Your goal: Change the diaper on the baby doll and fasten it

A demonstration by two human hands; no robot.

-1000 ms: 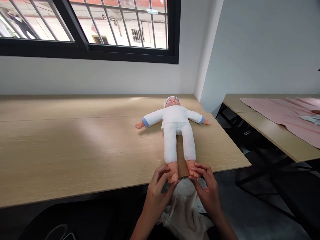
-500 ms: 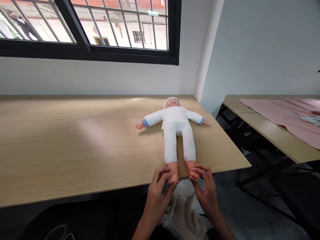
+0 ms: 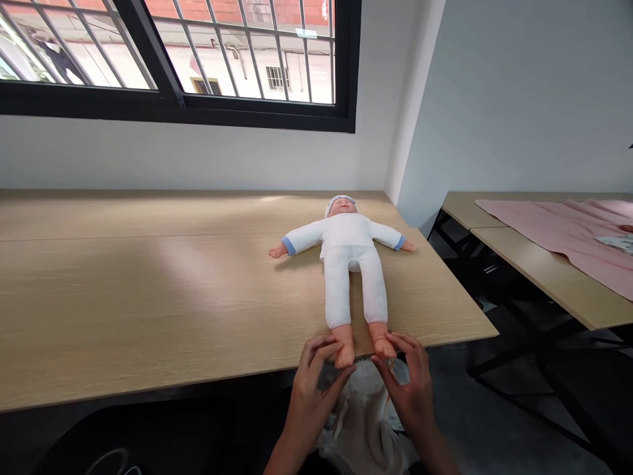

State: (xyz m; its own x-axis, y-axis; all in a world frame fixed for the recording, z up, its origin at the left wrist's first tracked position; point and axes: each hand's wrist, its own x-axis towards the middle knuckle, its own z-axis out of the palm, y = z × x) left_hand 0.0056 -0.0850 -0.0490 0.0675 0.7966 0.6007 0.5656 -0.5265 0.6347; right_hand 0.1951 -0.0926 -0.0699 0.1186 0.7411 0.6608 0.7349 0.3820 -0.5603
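A baby doll (image 3: 346,231) in a white long-sleeved top and trousers lies face up on the wooden table. Its arms are spread, and its bare feet reach the front edge. My left hand (image 3: 316,379) curls around the doll's foot on the left, fingertips on its outer side and thumb at the toes. Around the other foot, my right hand (image 3: 408,379) is bent the same way, its thumb low beside the toes. The doll wears a patterned white cap (image 3: 341,199) and has blue cuffs.
The wooden table (image 3: 148,303) extends to the left below a barred window (image 3: 247,53). Across a gap on the right stands another table with a pink cloth (image 3: 558,231). Crumpled pale fabric (image 3: 363,422) lies beneath my hands, below the table edge.
My thumbs have moved slightly off the doll's toes, and my fingers have shifted a little on its feet. The doll's body stays in place; the view has tilted slightly.
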